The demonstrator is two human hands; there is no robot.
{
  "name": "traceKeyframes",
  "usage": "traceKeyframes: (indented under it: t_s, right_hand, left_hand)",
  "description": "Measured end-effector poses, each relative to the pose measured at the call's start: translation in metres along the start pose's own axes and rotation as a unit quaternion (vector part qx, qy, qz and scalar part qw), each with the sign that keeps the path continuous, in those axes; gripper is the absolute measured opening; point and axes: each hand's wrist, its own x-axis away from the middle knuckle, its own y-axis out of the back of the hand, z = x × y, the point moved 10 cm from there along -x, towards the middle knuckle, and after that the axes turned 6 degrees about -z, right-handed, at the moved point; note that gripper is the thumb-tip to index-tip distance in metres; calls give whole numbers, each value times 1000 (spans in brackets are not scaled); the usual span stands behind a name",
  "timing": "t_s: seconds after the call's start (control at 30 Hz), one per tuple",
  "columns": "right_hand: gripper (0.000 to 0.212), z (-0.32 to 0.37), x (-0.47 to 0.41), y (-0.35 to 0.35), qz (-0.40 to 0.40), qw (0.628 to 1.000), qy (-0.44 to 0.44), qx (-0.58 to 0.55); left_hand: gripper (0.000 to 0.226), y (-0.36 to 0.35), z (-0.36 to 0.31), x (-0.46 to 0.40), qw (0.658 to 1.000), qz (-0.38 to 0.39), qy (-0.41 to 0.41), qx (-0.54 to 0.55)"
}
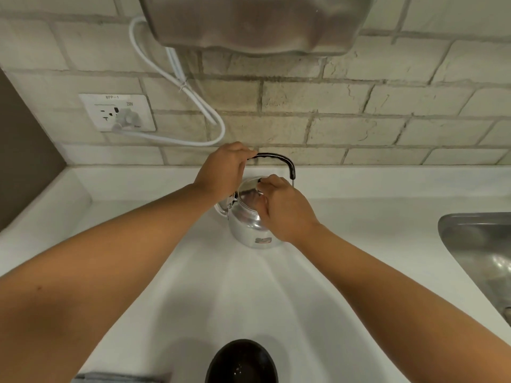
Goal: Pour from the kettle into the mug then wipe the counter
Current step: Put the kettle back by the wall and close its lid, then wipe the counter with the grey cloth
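A shiny metal kettle [250, 228] stands on the white counter [249, 294] near the back wall. My left hand [221, 172] is closed around the left end of its black arched handle [284, 161]. My right hand [284, 208] pinches the knob of the kettle's lid from the right; the knob itself is mostly hidden by my fingers. A black mug [242, 363] sits upright at the near edge of the counter, below the kettle. A grey cloth [121, 377] shows at the bottom left edge, mostly cut off.
A steel sink [481, 255] is set into the counter at the right. A wall socket [117, 112] with a white cable [201, 106] is on the tiled wall at the left. A steel hood [257, 23] hangs overhead.
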Motion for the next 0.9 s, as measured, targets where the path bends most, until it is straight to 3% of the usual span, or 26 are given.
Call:
traceKeyframes:
  t_s: [0.43,0.63,0.73,0.83,0.9]
  right_hand:
    - [26,0,-1,-2,-2,1000,-19,-3]
    - [29,0,2,-4,21,999,-39,-7]
    - [35,1,7,-6,69,996,-55,-14]
    - [53,4,25,-9,152,987,-51,-6]
    - [58,8,43,4,136,989,-54,-4]
  left_hand:
    - [38,-45,43,-12,976,166,143,-8]
    - [47,-47,34,6,959,242,145,-1]
    - [40,-27,20,24,963,219,156,30]
    - [39,6,10,52,963,193,185,43]
    - [38,31,4,79,962,175,202,53]
